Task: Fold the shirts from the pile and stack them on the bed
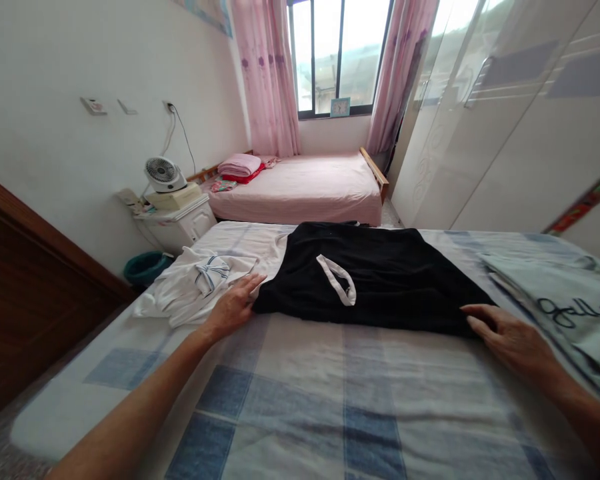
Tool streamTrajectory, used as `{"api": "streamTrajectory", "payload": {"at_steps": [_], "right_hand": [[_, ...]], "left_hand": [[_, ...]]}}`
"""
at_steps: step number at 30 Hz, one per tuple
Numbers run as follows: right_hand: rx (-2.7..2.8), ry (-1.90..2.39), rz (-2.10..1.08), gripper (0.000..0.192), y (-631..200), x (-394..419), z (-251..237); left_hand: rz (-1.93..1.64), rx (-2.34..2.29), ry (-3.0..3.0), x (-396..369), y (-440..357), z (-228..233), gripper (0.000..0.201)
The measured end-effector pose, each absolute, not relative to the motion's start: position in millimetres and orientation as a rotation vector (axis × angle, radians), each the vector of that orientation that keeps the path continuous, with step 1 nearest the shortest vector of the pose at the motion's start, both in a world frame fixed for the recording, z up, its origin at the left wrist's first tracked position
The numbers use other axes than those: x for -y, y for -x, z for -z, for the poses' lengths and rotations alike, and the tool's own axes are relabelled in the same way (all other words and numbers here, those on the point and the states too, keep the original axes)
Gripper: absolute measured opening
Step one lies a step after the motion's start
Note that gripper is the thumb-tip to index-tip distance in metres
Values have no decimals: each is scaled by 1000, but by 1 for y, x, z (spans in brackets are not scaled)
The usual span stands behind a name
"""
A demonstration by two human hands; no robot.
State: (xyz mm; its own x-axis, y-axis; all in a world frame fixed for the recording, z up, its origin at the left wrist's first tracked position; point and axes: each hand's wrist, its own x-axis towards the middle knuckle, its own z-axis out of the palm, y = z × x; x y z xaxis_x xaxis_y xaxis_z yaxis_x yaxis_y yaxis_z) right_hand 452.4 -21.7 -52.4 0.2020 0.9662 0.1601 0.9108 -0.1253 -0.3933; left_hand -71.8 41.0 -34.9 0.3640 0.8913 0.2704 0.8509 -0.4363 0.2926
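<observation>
A black garment lies spread over the checked bed, its near edge towards me. On top of it rests a narrow white fabric loop. White cloth shows along its left side, beside a crumpled white top with blue-striped trim; whether they are joined to the black cloth I cannot tell. At the near left corner, my left hand lies with fingers stretched out, touching the fabric edge. My right hand pinches the near right corner between thumb and fingers.
Pale folded clothing with dark lettering lies on the bed's right. Beyond stand a pink bed and a white nightstand carrying a fan. A green bin is at left, white wardrobes at right.
</observation>
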Motion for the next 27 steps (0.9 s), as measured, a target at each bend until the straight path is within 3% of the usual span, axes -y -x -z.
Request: {"api": "streamTrajectory", "payload": {"at_steps": [4, 9, 15, 17, 21, 24, 27], "right_hand": [[1772, 1980, -163, 35, -452, 25, 56], [1829, 1893, -277, 24, -455, 32, 46], [1723, 1906, -438, 45, -435, 24, 24], [1726, 1894, -447, 50, -427, 22, 23], [1871, 1736, -571, 27, -415, 35, 18], [2025, 1634, -794, 21, -414, 56, 8], [2060, 1644, -955, 22, -419, 73, 1]], "left_hand": [[-683, -1715, -2695, -53, 69, 24, 40], [-472, -1840, -2809, -53, 88, 19, 36], [-783, -1702, -2667, -66, 43, 4, 36], [-767, -1529, -2664, -74, 8, 1, 37], [-635, -1442, -2634, -92, -44, 14, 52], [-541, -1493, -2567, -103, -57, 29, 64], [-500, -1544, -2488, -108, -57, 31, 60]]}}
